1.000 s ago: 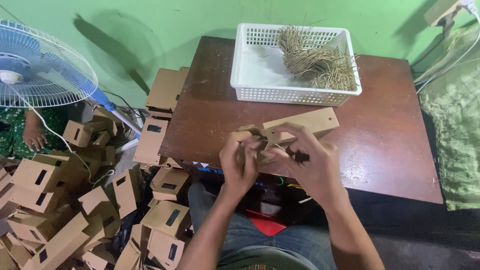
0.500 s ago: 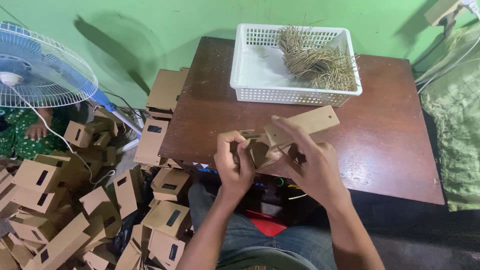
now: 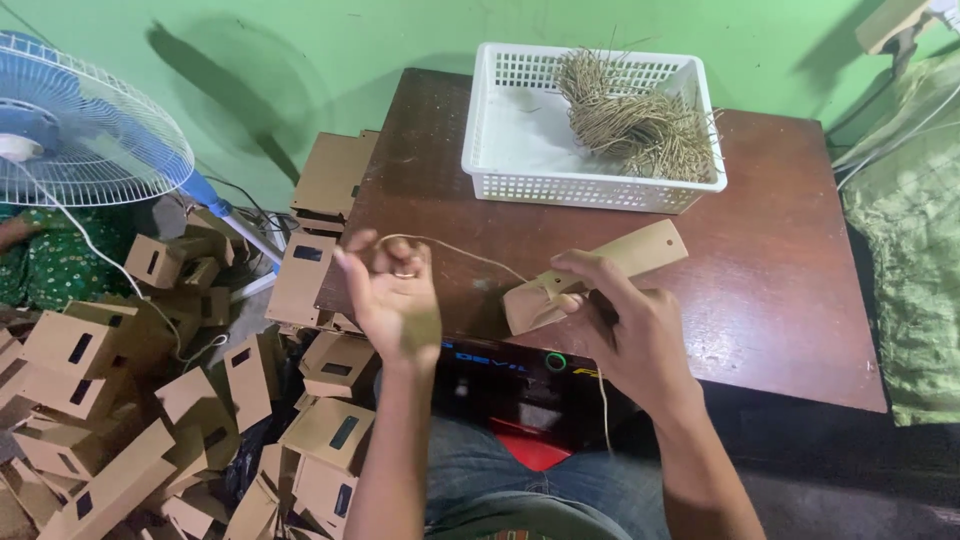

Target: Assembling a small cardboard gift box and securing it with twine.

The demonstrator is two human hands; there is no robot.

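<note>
Up top, brown table (green wall behind); right hand grip clenching cardboard box, left hand pinching twine.

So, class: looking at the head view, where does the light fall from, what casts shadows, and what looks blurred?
Head view: even indoor light; the fan casts a dark shadow on the green wall; slight sheen on the brown table; the left hand is motion-blurred, while the right hand and the cardboard piece are sharper.

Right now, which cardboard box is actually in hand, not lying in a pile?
The long flat cardboard piece over the table's front edge: the right hand grips its folded end, and a string runs from it to the raised left hand. The rest lie stacked or heaped at left.
</note>
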